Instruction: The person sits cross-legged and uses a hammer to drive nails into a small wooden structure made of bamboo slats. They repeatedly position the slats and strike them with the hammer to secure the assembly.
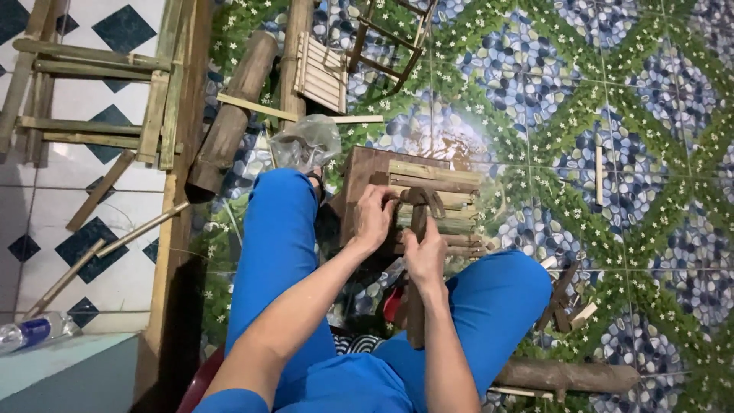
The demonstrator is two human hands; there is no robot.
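Left hand (373, 218) presses on the slatted bamboo box (428, 203); right hand (425, 256) grips a curved strip (419, 200). Best seated by steadying the box and pushing squarely.

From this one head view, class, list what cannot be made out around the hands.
- Slats on the wooden piece: partly hidden behind the left hand and right hand.
- Tool: its grip is covered by the right hand, its kind unclear.
- Plastic bag: contents too blurred.
- Bottle: cut off by the left edge.
- Red thing between the knees: mostly hidden.
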